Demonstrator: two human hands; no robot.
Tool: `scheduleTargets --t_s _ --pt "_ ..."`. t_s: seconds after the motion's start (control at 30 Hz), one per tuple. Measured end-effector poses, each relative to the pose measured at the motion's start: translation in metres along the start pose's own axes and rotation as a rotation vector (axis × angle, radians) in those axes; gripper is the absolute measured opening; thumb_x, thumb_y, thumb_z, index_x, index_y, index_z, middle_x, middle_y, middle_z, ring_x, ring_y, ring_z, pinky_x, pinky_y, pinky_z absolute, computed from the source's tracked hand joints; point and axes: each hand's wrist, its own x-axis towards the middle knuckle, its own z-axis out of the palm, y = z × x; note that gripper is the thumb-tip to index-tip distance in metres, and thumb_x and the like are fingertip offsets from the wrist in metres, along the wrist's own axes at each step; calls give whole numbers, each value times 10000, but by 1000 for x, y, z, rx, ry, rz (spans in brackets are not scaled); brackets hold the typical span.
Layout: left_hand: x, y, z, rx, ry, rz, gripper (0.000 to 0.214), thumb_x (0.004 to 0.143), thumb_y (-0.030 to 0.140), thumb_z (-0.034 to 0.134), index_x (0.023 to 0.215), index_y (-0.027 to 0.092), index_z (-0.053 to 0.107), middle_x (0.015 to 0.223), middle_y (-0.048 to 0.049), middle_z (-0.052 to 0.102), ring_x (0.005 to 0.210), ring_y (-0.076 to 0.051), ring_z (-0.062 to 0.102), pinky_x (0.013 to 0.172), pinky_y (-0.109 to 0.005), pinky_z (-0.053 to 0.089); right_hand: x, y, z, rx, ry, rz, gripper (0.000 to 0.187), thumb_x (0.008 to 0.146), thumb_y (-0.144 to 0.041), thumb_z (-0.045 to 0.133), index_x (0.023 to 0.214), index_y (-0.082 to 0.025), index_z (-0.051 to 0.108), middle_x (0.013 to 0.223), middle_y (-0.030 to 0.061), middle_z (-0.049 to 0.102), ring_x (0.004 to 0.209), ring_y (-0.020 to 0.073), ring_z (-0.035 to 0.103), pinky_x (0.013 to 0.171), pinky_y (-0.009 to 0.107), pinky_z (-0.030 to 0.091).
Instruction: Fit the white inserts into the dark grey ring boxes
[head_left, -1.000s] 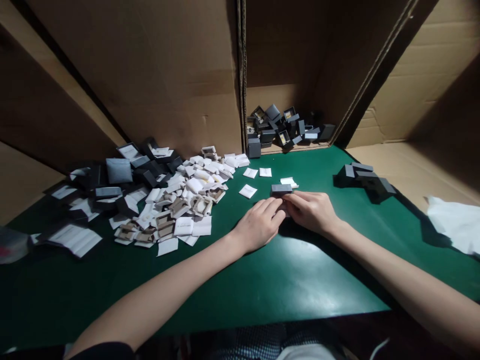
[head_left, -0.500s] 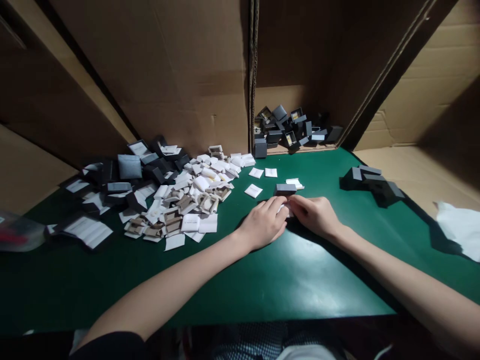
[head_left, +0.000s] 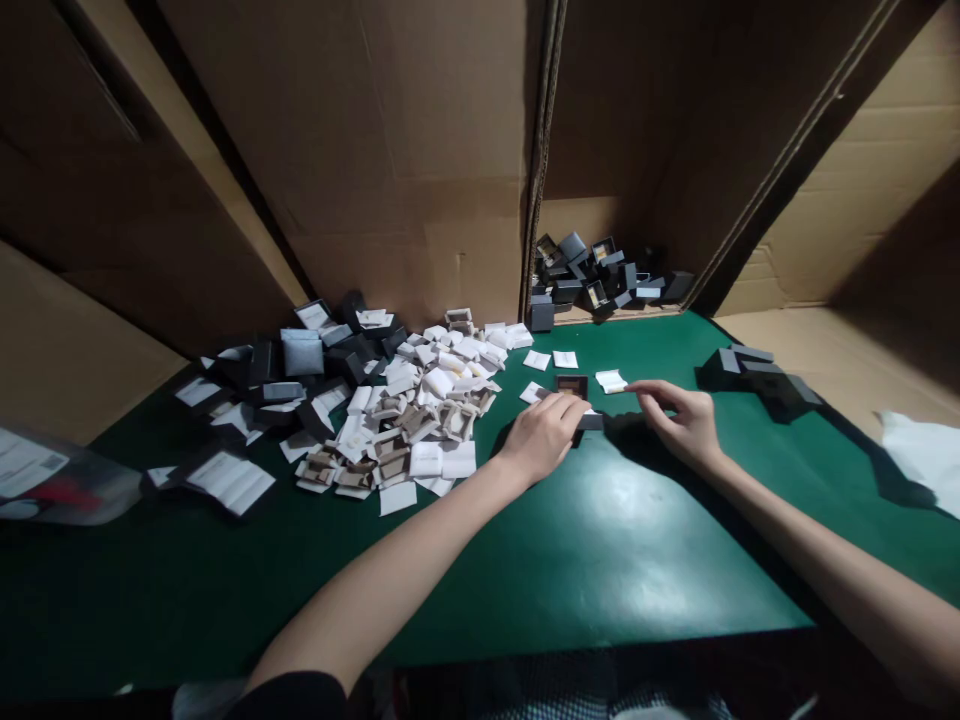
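At the table [head_left: 540, 590], your left hand [head_left: 541, 440] covers box [head_left: 572, 384], grip unclear; empty right hand [head_left: 679, 425], apparently fetching, should pinch card [head_left: 610, 381].

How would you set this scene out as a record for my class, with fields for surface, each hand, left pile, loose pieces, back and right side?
surface: green tabletop
left hand: at a small open dark box; grip hidden
right hand: fingertip beside a folded white piece; contact unclear
left pile: dark boxes beside many white pieces
loose pieces: three white squares
back: cardboard panels; more dark boxes
right side: grey-black boxes, white sheet
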Motion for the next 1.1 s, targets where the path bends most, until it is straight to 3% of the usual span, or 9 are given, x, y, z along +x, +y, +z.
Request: scheduleTargets --t_s 0.23,0.4,0.63,0.73,0.87,1.1 --pt "-2 -8 2 -74 52 20 461 733 -71 437 1146 107 542 1161 -113 633 1135 -223 580 953 -366 516 14 -3 17 4 13 117 232 828 -286 511 851 -160 704 522 -16 569 430 96 458 456 230 345" --pt "-3 -8 -2 -128 63 -3 482 721 -78 418 1137 111 570 1162 -102 648 1135 -213 591 964 -365 520 34 -4 37 131 63 228 252 833 -324 506 833 -158 695 488 -27 524 423 101 457 444 227 338" --pt "-5 -9 -7 -126 96 3 480 741 -41 403 1161 121 572 1215 -110 630 1158 -216 583 957 -381 527 44 0 46 274 10 286 261 861 -354 510 878 -162 687 483 -30 521 432 111 470 461 235 352" --pt "-3 -8 -8 -77 56 -22 467 753 -8 450 1190 126 545 1228 -124 617 1169 -227 574 970 -394 515 42 -2 44 307 -52 277 276 889 -366 487 926 -172 681 581 -1 589 508 131 528 512 250 401" --pt "2 -2 -8 -10 -5 -13 424 790 71 541 1209 132 512 1247 -119 600 1202 -228 546 1003 -385 489 37 -7 41 294 -143 167 270 913 -365 463 952 -201 674 843 61 664 766 192 606 681 305 464" --pt "8 2 -7 78 17 31 333 862 103 494 1192 97 534 1244 -126 597 1192 -234 546 1004 -375 474 34 -7 40 324 -241 185 284 928 -373 436 878 -207 661 788 46 648 717 193 581 652 306 443"
